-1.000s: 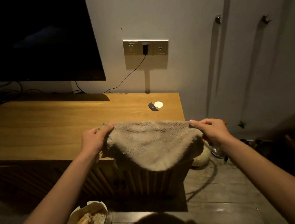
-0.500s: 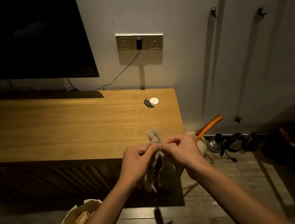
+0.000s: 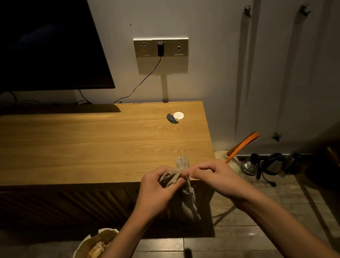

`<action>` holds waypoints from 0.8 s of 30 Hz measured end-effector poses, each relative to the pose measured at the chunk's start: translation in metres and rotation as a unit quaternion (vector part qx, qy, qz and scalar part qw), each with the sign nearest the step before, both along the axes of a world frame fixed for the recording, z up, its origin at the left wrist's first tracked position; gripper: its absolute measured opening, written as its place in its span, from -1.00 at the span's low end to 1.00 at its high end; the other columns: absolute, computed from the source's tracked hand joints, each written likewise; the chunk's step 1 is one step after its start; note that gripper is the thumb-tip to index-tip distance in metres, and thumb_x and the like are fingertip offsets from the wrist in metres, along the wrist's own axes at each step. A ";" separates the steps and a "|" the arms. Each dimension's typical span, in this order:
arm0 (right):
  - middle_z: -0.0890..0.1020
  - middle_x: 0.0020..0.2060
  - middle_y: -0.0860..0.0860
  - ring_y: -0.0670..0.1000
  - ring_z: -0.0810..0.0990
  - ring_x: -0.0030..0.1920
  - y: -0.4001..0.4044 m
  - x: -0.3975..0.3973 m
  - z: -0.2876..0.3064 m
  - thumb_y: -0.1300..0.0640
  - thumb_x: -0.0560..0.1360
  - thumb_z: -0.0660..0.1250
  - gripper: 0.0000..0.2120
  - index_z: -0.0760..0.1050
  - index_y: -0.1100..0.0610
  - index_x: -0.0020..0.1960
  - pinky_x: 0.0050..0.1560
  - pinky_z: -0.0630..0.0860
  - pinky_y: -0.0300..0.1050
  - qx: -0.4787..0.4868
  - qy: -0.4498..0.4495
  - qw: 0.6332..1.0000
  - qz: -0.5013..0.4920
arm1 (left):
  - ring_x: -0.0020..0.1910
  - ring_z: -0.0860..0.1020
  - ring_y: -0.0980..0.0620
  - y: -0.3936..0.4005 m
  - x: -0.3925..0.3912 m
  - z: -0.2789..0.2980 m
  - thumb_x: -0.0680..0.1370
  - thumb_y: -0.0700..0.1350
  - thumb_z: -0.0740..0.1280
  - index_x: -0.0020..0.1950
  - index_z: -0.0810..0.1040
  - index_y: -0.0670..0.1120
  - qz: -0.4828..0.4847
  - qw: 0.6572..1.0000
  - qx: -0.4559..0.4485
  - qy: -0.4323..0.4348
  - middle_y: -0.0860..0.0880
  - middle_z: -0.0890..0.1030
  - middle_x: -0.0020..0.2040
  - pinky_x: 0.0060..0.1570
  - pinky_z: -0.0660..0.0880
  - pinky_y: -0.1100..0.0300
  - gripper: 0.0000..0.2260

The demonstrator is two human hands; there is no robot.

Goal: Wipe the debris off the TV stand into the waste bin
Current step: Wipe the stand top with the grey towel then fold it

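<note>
A beige cloth (image 3: 187, 200) hangs folded and bunched in front of the wooden TV stand (image 3: 80, 150), near its front right corner. My left hand (image 3: 159, 189) grips the cloth's upper part, and my right hand (image 3: 209, 175) pinches its top edge beside it. On the stand's right rear lie a small white round piece (image 3: 178, 115) and a dark curved scrap (image 3: 171, 118). A waste bin (image 3: 81, 254) with a pale liner and scraps inside sits on the floor below my left forearm.
A dark TV (image 3: 28, 43) stands at the stand's back left, with cables behind it. A wall socket (image 3: 161, 47) holds a plug and cord. On the floor to the right are an orange-handled item (image 3: 242, 143), a metal object (image 3: 249, 167) and dark cables (image 3: 270, 165).
The cloth, held spread wide a second ago, is now folded together with both hands meeting at its top. In the last half second the hands barely moved.
</note>
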State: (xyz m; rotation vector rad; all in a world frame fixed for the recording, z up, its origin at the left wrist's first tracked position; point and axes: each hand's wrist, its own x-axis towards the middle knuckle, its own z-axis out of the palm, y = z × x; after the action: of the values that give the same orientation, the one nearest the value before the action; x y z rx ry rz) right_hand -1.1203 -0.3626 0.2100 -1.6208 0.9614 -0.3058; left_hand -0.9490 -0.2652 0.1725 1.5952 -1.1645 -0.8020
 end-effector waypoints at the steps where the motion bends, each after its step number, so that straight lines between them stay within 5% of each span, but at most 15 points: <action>1: 0.73 -0.01 -0.20 -0.28 0.62 0.07 -0.006 -0.006 -0.002 0.13 0.58 0.38 -0.84 0.72 -0.05 0.03 -0.03 0.49 -0.44 -0.020 -0.001 1.000 0.006 | -0.02 0.68 0.13 0.000 0.003 0.004 0.46 -0.17 0.53 0.04 0.70 0.03 -0.022 1.000 0.003 0.011 0.06 0.72 -0.05 0.00 0.63 0.15 -0.81; 6: 0.40 0.37 -0.05 0.00 0.32 0.41 -0.037 -0.020 -0.025 0.05 0.49 0.50 -0.52 0.43 -0.22 0.33 0.43 0.35 0.06 -0.166 0.166 0.959 0.161 | -0.04 0.63 -0.04 0.006 0.022 0.030 0.47 -0.15 0.52 0.01 0.69 -0.10 -0.117 0.993 -0.004 0.019 -0.08 0.66 -0.04 -0.02 0.57 0.06 -0.87; 9: 0.35 0.42 -0.07 0.00 0.23 0.43 -0.044 -0.016 -0.031 -0.04 0.45 0.53 -0.59 0.47 -0.28 0.21 0.47 0.24 0.09 -0.206 0.206 0.931 0.221 | -0.03 0.61 -0.07 0.015 0.033 0.042 0.42 0.01 0.47 -0.01 0.68 -0.11 -0.140 0.990 -0.012 0.017 -0.13 0.64 -0.03 -0.05 0.56 0.15 -0.75; 12: 0.49 0.37 -0.06 -0.04 0.38 0.41 -0.046 -0.012 -0.028 0.02 0.46 0.55 -0.77 0.56 -0.06 0.05 0.41 0.39 0.01 -0.234 0.163 0.923 0.258 | -0.02 0.62 -0.04 0.029 0.043 0.046 0.43 0.02 0.46 0.02 0.66 -0.15 -0.132 0.991 -0.010 0.005 -0.12 0.64 -0.01 -0.05 0.58 0.19 -0.71; 16: 0.67 0.00 0.02 0.00 0.64 0.11 -0.045 -0.017 -0.012 0.20 0.49 0.52 -0.86 0.56 0.12 -0.06 0.19 0.59 0.14 -0.199 0.044 0.948 0.242 | 0.05 0.65 -0.02 0.052 0.063 0.039 0.50 -0.19 0.45 0.08 0.64 -0.10 -0.047 0.999 -0.018 -0.009 -0.09 0.67 0.04 -0.04 0.63 0.17 -0.83; 21: 0.65 -0.11 0.03 0.09 0.66 -0.06 -0.036 -0.005 0.008 0.26 0.49 0.49 -0.85 0.55 0.10 -0.03 0.03 0.62 0.21 -0.216 -0.050 0.956 0.193 | 0.02 0.64 0.06 0.074 0.063 0.026 0.54 -0.33 0.38 0.08 0.62 0.01 0.073 0.994 -0.018 -0.083 0.00 0.67 0.05 0.01 0.61 0.19 -0.74; 24: 0.64 -0.05 0.00 0.03 0.66 -0.01 -0.034 0.005 0.014 0.25 0.51 0.47 -0.73 0.54 -0.03 0.11 0.02 0.66 0.02 -0.179 -0.099 0.966 0.156 | -0.01 0.63 0.13 0.083 0.057 0.024 0.55 -0.29 0.39 0.08 0.63 0.03 0.128 0.988 -0.032 -0.083 0.03 0.67 0.02 -0.02 0.55 0.30 -0.77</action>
State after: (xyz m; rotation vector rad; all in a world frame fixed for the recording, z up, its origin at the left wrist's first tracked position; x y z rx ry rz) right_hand -1.1153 -0.3965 0.2244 -1.9971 0.5043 -0.4328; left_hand -0.8918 -0.1821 0.1969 1.7404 -1.0607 -0.4683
